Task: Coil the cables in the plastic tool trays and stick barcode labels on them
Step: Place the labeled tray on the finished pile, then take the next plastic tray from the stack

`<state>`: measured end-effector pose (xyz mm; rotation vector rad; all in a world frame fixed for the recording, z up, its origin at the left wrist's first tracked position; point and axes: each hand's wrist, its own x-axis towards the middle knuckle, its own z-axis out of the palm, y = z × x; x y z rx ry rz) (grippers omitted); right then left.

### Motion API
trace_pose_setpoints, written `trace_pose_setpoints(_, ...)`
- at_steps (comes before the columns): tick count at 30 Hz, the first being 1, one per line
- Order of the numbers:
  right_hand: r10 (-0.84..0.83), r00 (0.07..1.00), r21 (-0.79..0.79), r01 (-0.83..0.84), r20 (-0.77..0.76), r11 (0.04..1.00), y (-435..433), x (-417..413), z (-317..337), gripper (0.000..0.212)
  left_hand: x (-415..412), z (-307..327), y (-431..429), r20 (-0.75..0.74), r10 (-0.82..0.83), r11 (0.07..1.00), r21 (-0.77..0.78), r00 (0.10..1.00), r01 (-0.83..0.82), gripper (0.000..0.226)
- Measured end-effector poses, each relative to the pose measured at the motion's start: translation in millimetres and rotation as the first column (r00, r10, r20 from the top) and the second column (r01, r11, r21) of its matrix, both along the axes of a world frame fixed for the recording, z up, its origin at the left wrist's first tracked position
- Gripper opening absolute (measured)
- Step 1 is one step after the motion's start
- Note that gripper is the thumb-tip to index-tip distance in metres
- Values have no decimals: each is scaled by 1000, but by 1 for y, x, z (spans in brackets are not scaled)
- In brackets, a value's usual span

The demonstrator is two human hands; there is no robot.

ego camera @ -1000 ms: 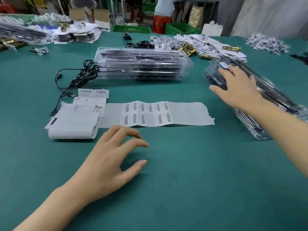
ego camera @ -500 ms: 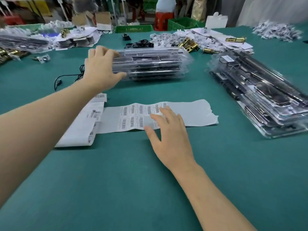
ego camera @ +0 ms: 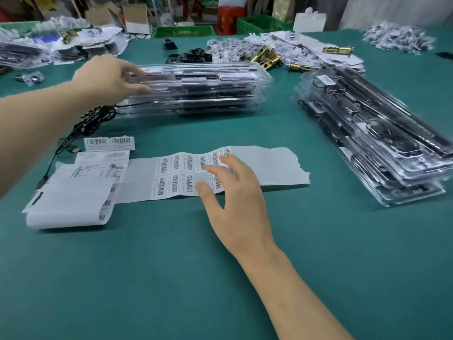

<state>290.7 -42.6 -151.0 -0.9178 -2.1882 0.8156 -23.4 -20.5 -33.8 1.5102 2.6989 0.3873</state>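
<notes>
The near half of the green felt-covered table [ego camera: 152, 278] lies bare. Farther back, the white barcode label strip [ego camera: 264, 165], tangled black cable [ego camera: 90, 121] and two clear plastic tray stacks [ego camera: 203, 89] [ego camera: 382, 141] obstruct passage; a bare lane separates the stacks.

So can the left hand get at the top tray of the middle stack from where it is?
Probably yes. The left hand is already at the near-left end of the middle tray stack, its fingers curled over the top tray's edge. Nothing lies between them, though blur hides whether it grips.
</notes>
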Motion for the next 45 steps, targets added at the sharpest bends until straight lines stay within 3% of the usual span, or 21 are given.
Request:
trace_pose_setpoints(4, 1, 1000, 3, -1, 17, 1000, 0, 0, 1, 40, -2, 2, 2, -49, -64, 994, 85, 997, 68, 72)
trace_pose_setpoints(14, 14, 998, -21, -13, 61, 1000, 2, 2, 1, 42, 3, 0, 1, -290, -151, 988, -33, 945, 148, 71)
trace_pose_setpoints(20, 31, 996, -37, -28, 80, 999, 3, 2, -1, 45, 5, -9, -8, -316, -56, 973, 197, 947, 123, 36)
trace_pose_setpoints(25, 29, 998, -52, -26, 55, 998, 3, 3, 0, 45, 34, -4, -42, -357, -7, 925, 352, 934, 142, 38)
trace_pose_setpoints(30, 125, 983, -143, -144, -135, 979, -12, 5, 12, 55, 80, 0, -100, -424, 35, 846, 495, 905, 199, 48)
trace_pose_setpoints(32, 177, 944, -320, -264, -277, 910, -27, 6, 27, 70, 98, 4, -125, -460, 42, 818, 526, 887, 234, 50)
trace_pose_setpoints(34, 120, 824, -509, -449, -554, 735, -42, 6, 49, 86, 115, 9, -148, -508, 26, 799, 528, 861, 287, 44)
trace_pose_setpoints(35, 43, 733, -539, -537, -678, 649, -48, 8, 58, 87, 122, 12, -158, -537, 7, 791, 519, 844, 324, 39)
trace_pose_setpoints(37, -127, 559, -527, -647, -819, 551, -56, 15, 77, 62, 132, 19, -174, -609, -44, 776, 478, 792, 411, 36)
trace_pose_setpoints(39, -316, 460, -557, -653, -830, 513, -62, 24, 94, 34, 140, 24, -186, -663, -114, 750, 431, 740, 502, 39)
trace_pose_setpoints(41, -423, 416, -591, -626, -805, 509, -63, 36, 106, 27, 146, 26, -194, -661, -154, 692, 459, 735, 558, 41)
trace_pose_setpoints(43, -432, 389, -579, -605, -814, 547, -61, 50, 112, 29, 151, 24, -200, -584, -162, 631, 558, 795, 539, 53)
trace_pose_setpoints(45, -426, 394, -580, -567, -815, 585, -57, 66, 114, 23, 154, 15, -205, -353, -227, 581, 699, 908, 417, 70)
